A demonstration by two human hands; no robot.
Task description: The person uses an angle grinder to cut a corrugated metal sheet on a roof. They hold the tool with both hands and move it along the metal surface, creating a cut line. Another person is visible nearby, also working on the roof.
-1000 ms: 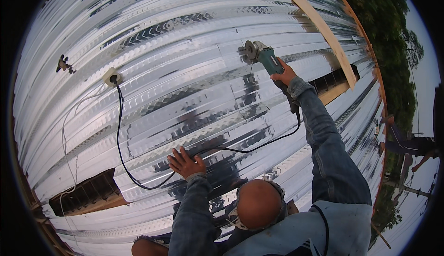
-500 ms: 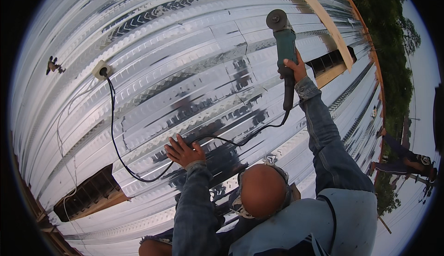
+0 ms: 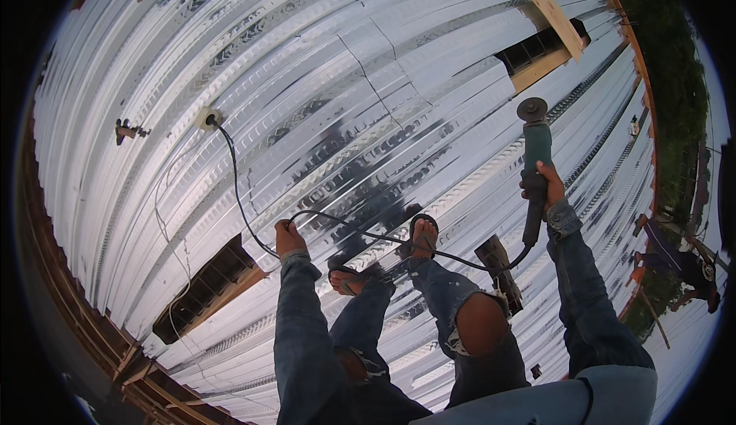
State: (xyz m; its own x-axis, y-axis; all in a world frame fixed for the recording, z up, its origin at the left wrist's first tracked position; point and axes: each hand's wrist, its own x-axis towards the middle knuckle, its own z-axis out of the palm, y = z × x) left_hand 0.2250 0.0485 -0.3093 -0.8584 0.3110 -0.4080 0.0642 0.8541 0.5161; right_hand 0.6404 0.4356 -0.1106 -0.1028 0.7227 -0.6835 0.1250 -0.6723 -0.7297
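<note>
In my right hand (image 3: 549, 185) is a green and black angle grinder (image 3: 538, 145), held upright by its body with the disc at the far end. The grinder's black power cord (image 3: 383, 236) loops from its handle across the metal sheeting to my left side. My left hand (image 3: 289, 236) is closed on that cord, in front of my left leg. Beyond it the cord runs up to a pale socket box (image 3: 208, 117) lying on the sheets. Ribbed silvery metal sheets (image 3: 429, 137) spread under my sandalled feet, with thin cut lines (image 3: 366, 77) scored across them.
Dark rectangular openings show in the sheeting at lower left (image 3: 211, 287) and upper right (image 3: 540, 51). A wooden plank (image 3: 540, 4) lies near the upper-right one. A thin white wire (image 3: 162, 222) trails from the socket box. Another person (image 3: 675, 260) is at the far-right edge.
I have gone from crouching to standing more upright. My left hand, formerly flat on the sheets, now grips the cord. The grinder has come lower and to the right.
</note>
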